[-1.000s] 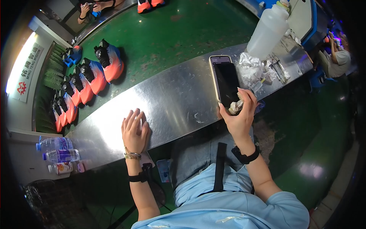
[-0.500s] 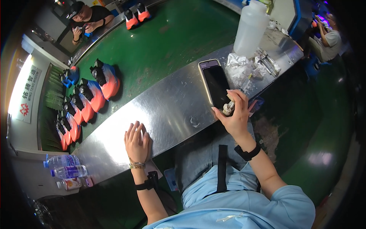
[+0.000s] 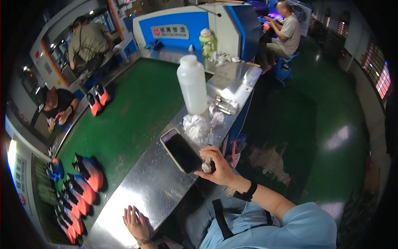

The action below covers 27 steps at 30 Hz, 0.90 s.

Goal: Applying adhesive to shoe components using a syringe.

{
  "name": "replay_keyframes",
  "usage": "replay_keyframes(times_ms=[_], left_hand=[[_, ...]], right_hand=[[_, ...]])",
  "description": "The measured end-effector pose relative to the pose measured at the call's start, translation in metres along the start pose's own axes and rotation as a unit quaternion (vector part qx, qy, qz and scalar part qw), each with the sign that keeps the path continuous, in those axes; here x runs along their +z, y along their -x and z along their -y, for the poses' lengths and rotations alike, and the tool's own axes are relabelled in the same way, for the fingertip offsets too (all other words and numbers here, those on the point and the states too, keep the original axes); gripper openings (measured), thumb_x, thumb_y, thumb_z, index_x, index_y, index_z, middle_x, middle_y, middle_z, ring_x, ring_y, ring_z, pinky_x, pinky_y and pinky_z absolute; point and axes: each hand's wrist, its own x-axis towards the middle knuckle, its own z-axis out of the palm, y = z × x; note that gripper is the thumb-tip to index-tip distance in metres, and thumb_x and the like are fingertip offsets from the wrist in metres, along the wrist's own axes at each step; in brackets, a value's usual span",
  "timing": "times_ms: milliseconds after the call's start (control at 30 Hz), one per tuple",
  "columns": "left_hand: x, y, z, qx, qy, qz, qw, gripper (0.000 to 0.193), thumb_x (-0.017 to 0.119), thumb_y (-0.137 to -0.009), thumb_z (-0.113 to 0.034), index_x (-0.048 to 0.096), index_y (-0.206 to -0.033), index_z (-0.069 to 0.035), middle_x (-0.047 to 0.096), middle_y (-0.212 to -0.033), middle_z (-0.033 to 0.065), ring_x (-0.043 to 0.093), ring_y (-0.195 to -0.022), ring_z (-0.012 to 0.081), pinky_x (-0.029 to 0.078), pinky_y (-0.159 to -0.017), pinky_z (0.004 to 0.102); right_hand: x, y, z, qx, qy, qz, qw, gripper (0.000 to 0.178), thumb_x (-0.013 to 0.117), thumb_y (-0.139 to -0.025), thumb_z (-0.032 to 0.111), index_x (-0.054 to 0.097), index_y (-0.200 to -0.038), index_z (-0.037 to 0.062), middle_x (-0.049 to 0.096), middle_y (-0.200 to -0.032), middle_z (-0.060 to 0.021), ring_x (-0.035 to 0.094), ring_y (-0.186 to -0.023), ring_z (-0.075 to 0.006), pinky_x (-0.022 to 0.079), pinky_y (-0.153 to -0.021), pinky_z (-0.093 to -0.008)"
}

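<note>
My right hand [image 3: 219, 168] pinches a crumpled off-white wad [image 3: 206, 165] between thumb and fingers, just over the near edge of the metal ledge [image 3: 159, 184]. Its exact material is hard to make out. Beside it a phone [image 3: 181, 150] with a dark screen and pale case lies on the ledge. My left hand [image 3: 137, 223] rests flat on the shiny metal, fingers stretched out, holding nothing. Crumpled white paper [image 3: 195, 128] sits just beyond the phone. Past that stands a translucent white plastic bottle [image 3: 192, 89], with several slim metal tools [image 3: 226, 105] to its right.
Several black-and-orange shoes [image 3: 89, 176] line the left of the green belt [image 3: 137, 103]; another pair [image 3: 98, 98] stands farther up. A blue-and-white machine [image 3: 182, 31] closes the far end. One person [image 3: 60, 106] works across the belt; another [image 3: 286, 31] sits on a blue stool [image 3: 284, 70].
The view has swung up and to the right, bringing the machine and more floor into sight. The right hand still grips the wad; the left still lies on the metal.
</note>
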Motion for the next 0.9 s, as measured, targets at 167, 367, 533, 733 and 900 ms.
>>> replay_keyframes(times_ms=[167,367,533,733,900], left_hand=[[0.012,-0.001,0.016,0.038,0.060,-0.012,0.997,0.037,0.057,-0.081,-0.022,0.056,-0.114,-0.006,0.048,-0.126,0.0162,0.037,-0.123,0.0330,0.029,-0.101,0.0425],[-0.003,-0.006,-0.010,0.011,0.007,0.007,1.000,0.034,0.051,-0.081,-0.017,0.055,-0.113,-0.004,0.048,-0.125,0.0151,0.038,-0.122,0.0337,0.025,-0.102,0.0444],[-0.005,-0.004,-0.016,0.002,0.005,0.005,1.000,0.034,0.050,-0.082,-0.017,0.055,-0.113,-0.004,0.048,-0.125,0.0152,0.038,-0.122,0.0339,0.025,-0.101,0.0445],[0.001,-0.002,-0.002,-0.017,0.019,0.011,1.000,0.033,0.053,-0.080,-0.015,0.057,-0.111,-0.004,0.049,-0.124,0.0147,0.037,-0.123,0.0330,0.022,-0.103,0.0464],[0.003,-0.013,-0.010,0.015,0.035,-0.003,0.999,0.034,0.054,-0.079,-0.013,0.056,-0.112,-0.006,0.050,-0.124,0.0143,0.040,-0.121,0.0320,0.027,-0.101,0.0442]], right_hand=[[-0.030,-0.009,-0.011,0.028,-0.159,-0.006,0.987,0.053,0.069,-0.074,0.007,0.039,-0.118,0.0054,0.042,-0.114,-0.0103,0.049,-0.100,-0.0151,0.047,-0.082,-0.0301],[-0.036,-0.013,-0.028,0.141,-0.284,-0.061,0.946,0.049,0.061,-0.081,0.005,0.034,-0.122,0.0049,0.046,-0.109,-0.0068,0.048,-0.098,-0.0130,0.044,-0.084,-0.0274],[-0.035,-0.003,-0.025,0.134,-0.309,-0.074,0.939,0.045,0.058,-0.083,0.009,0.035,-0.121,0.0057,0.049,-0.104,-0.0066,0.051,-0.095,-0.0142,0.043,-0.084,-0.0291],[-0.033,-0.003,-0.042,0.110,-0.335,-0.091,0.931,0.043,0.054,-0.086,0.022,0.035,-0.120,0.0043,0.051,-0.100,-0.0082,0.054,-0.090,-0.0160,0.044,-0.083,-0.0307],[-0.031,-0.007,-0.044,0.093,-0.289,-0.108,0.947,0.039,0.046,-0.089,0.024,0.035,-0.120,0.0028,0.049,-0.104,-0.0113,0.055,-0.090,-0.0181,0.047,-0.079,-0.0329]])
